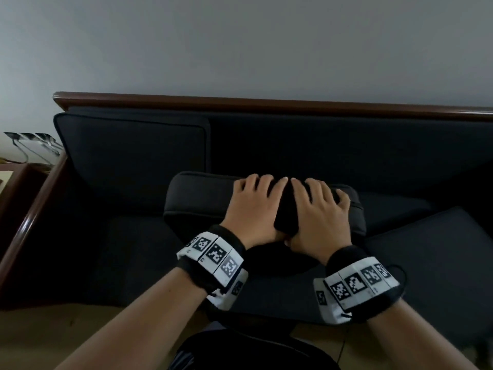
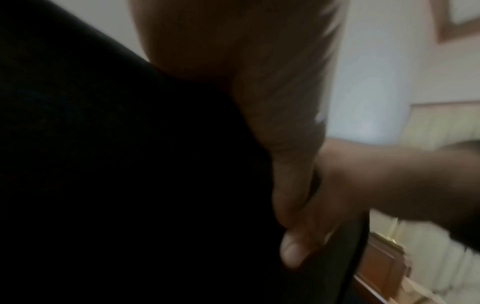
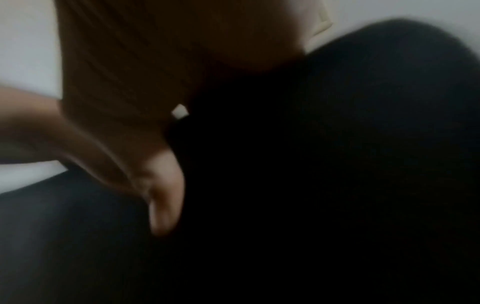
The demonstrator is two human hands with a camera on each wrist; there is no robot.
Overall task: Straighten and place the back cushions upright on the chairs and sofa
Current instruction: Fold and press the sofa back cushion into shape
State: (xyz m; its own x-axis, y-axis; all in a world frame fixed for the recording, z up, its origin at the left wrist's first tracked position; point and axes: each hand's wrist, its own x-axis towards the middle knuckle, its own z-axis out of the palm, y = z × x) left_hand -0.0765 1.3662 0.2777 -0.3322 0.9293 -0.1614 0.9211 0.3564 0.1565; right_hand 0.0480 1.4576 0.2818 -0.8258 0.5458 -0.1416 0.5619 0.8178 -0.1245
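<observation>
A dark back cushion (image 1: pixel 197 198) stands leaning on the sofa seat in the head view. Both hands grip its top edge side by side, fingers curled over the far side and thumbs on the near face. My left hand (image 1: pixel 253 206) touches my right hand (image 1: pixel 320 209) at the thumbs. The left wrist view shows my left hand (image 2: pixel 280 127) against the dark cushion (image 2: pixel 130 185). In the right wrist view, my right hand (image 3: pixel 145 131) presses into the cushion (image 3: pixel 311 185). Another back cushion (image 1: pixel 133 156) stands upright at the sofa's left end. A third cushion (image 1: pixel 432 252) lies flat on the right.
The sofa has a brown wooden back rail (image 1: pixel 266 102) against a grey wall and a wooden armrest (image 1: pixel 26 222) on the left. A side table (image 1: pixel 16 177) with a wire stand sits beyond the armrest. The backrest behind the held cushion is bare.
</observation>
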